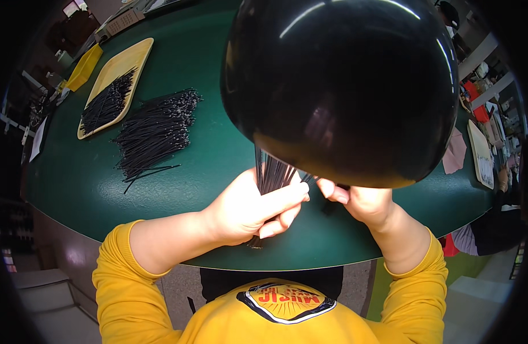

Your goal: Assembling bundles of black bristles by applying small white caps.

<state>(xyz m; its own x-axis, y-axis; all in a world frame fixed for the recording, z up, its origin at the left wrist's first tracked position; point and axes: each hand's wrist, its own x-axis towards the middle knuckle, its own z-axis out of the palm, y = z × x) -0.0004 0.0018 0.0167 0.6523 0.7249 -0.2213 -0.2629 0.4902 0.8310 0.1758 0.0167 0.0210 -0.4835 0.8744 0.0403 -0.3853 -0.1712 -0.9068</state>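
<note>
My left hand (pixel 258 206) is closed round an upright bundle of thin black wires (pixel 271 175). The bundle's lower ends stick out below the palm, and its upper ends go out of sight behind a big glossy black dome (pixel 338 86), which looks like a lamp shade. To the right, my right hand (pixel 364 200) has its fingers pinched together just under the dome's rim. A dark strand runs from the bundle toward those fingertips, but the dome hides part of them, so what they hold is unclear. Bright light falls on both hands.
A loose pile of black wires (pixel 158 132) lies on the green table (pixel 212 74) at the left. Beyond it are a cream tray (pixel 139 54) with more wires and a yellow bin (pixel 85 67). At the right lie a pink sheet (pixel 454 152) and another tray (pixel 480 152).
</note>
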